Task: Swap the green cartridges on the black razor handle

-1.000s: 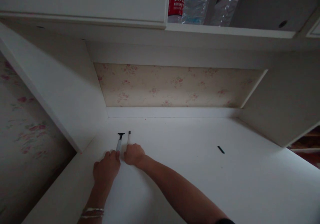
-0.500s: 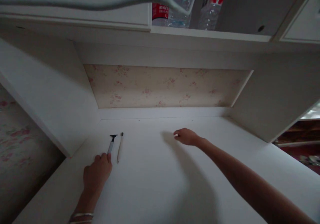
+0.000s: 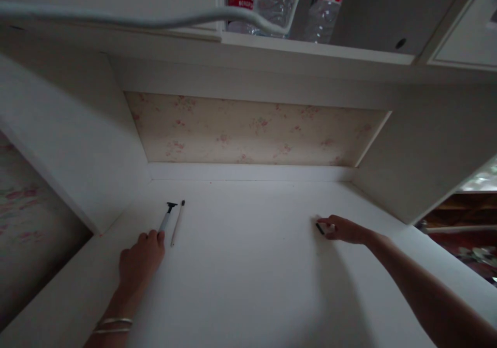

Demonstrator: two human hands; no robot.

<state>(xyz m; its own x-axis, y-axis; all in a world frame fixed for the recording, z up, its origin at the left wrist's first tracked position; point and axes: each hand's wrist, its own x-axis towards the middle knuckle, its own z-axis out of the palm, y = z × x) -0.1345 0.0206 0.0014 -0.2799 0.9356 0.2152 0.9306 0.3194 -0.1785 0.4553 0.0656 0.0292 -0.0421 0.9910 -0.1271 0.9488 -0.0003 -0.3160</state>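
Observation:
My left hand (image 3: 142, 259) is closed round the lower handle of a razor (image 3: 166, 218), whose black head points toward the back of the white surface (image 3: 240, 265). Just right of the razor, a slim pale toothbrush (image 3: 178, 223) with a dark head lies apart from my fingers. Farther right, my right hand (image 3: 344, 230) pinches a small white object with a dark edge (image 3: 320, 228), low over the surface or touching it; I cannot tell which. My fingers cover most of that object, so its kind does not show.
White side panels (image 3: 73, 146) flank the surface, and flowered wallpaper (image 3: 240, 130) shows at the back. Overhead, a shelf (image 3: 318, 48) holds several plastic bottles (image 3: 324, 14). A pale, bent tube or cable (image 3: 155, 23) crosses the view in front of the cupboard.
My right hand has moved to the right, and the dark-edged object at its fingertips now shows. My left hand stays on the razor. The whole view has shifted slightly.

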